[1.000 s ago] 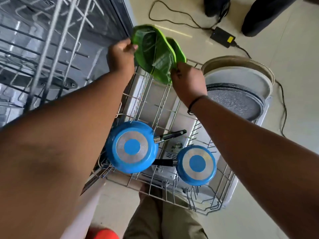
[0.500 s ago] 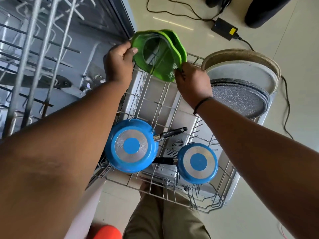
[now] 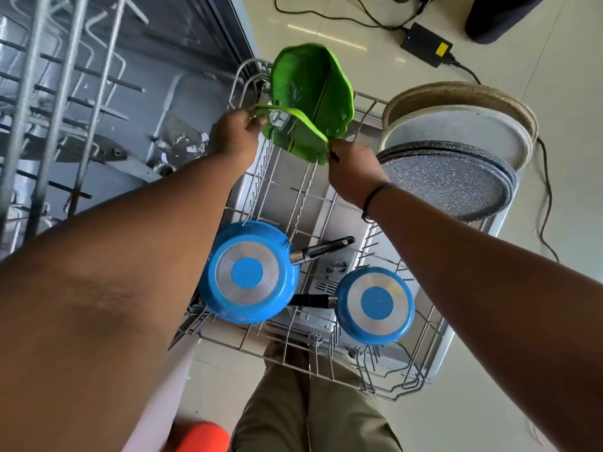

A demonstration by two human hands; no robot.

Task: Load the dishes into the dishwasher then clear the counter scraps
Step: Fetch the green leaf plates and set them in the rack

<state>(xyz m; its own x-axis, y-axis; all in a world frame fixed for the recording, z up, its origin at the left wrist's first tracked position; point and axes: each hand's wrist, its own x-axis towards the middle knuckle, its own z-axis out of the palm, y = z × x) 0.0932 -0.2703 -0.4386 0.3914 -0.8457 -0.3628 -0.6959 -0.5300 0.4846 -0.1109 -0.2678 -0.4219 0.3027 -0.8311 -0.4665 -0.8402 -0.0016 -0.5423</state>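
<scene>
Two green leaf-shaped plates stand at the far end of the pulled-out lower rack (image 3: pixel 329 207). The back plate (image 3: pixel 313 83) leans upright against the rack's tines. The front plate (image 3: pixel 300 132) is tilted toward me. My left hand (image 3: pixel 233 135) pinches its left rim and my right hand (image 3: pixel 354 172) pinches its right rim. Nearer to me, a large blue pan (image 3: pixel 249 272) and a small blue pan (image 3: pixel 375 305) lie upside down in the rack.
Round trays, one speckled dark (image 3: pixel 447 181) and one pale (image 3: pixel 456 132), stand at the rack's right side. The upper rack (image 3: pixel 58 93) juts out at left over the dishwasher tub. A black power adapter (image 3: pixel 425 48) and cable lie on the tiled floor.
The two green plates have come apart: the back one now stands in the rack, and both hands have lowered and tipped the front one toward me.
</scene>
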